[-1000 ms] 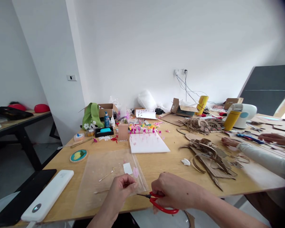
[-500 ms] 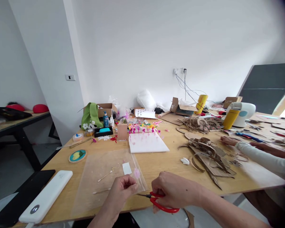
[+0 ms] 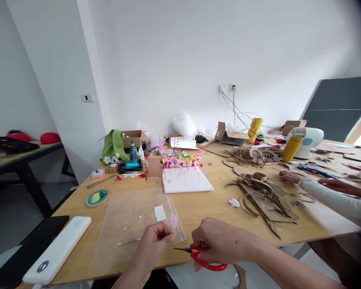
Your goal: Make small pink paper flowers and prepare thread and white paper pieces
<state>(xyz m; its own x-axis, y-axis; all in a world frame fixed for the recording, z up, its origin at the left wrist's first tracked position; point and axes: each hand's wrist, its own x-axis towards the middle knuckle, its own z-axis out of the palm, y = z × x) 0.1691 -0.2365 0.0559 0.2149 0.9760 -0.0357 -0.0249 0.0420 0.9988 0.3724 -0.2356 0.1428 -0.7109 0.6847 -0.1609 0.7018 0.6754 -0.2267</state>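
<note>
We have our left hand (image 3: pixel 155 243) closed in a fine pinch, thumb against fingers, on what looks like the lower end of a pale pink petal (image 3: pixel 173 220), which shows just past the fingertips; the contact itself is too small to make out. Our right hand (image 3: pixel 218 241) is curled round the red handles of the scissors (image 3: pixel 195 256), their dark tip pointing at the left hand, near its fingertips but apart. Under and beyond the left hand, we see a clear plastic sheet (image 3: pixel 114 224) on the desk (image 3: pixel 210 204), bearing a white card (image 3: pixel 160 213) just ahead of those fingers. Beyond the right hand, to its right, lie tangled cardboard scraps (image 3: pixel 264 196).
</note>
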